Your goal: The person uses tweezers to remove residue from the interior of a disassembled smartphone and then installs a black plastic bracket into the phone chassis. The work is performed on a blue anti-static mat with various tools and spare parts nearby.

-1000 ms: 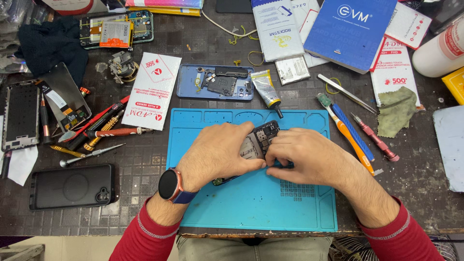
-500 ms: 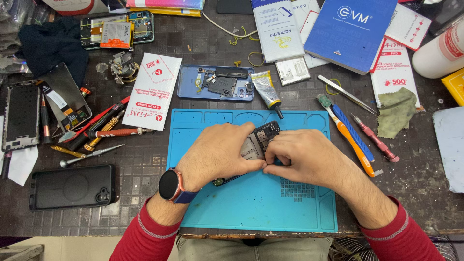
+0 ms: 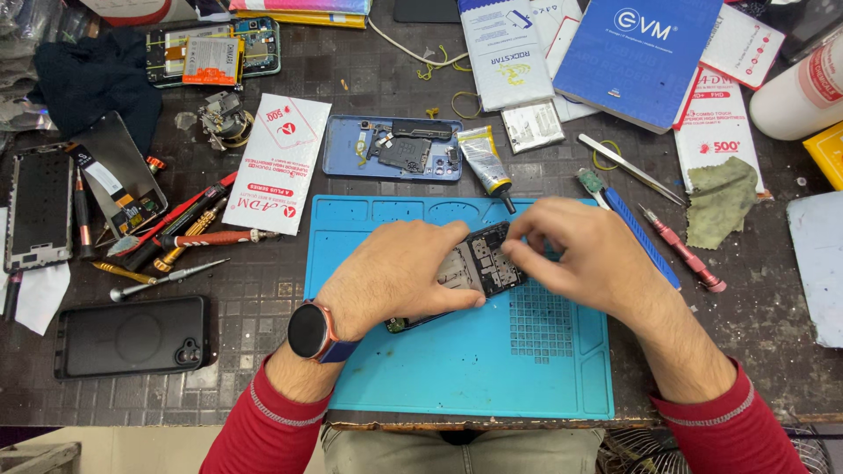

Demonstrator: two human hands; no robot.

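Observation:
An opened dark phone with bare circuitry lies tilted on the blue silicone work mat. My left hand, with a dark smartwatch on its wrist, lies over the phone's left half and holds it down. My right hand pinches at the phone's upper right corner with its fingertips. Whether something small sits between those fingers is hidden. Both sleeves are red.
A blue phone frame and a glue tube lie just behind the mat. Screwdrivers and phone parts sit at left, a black phone case at front left. Tweezers, a red tool, a green cloth and a blue box are at right.
My right hand has shifted slightly to the right along the phone's upper edge, uncovering more of the circuit board. The left hand stays pressed on the phone.

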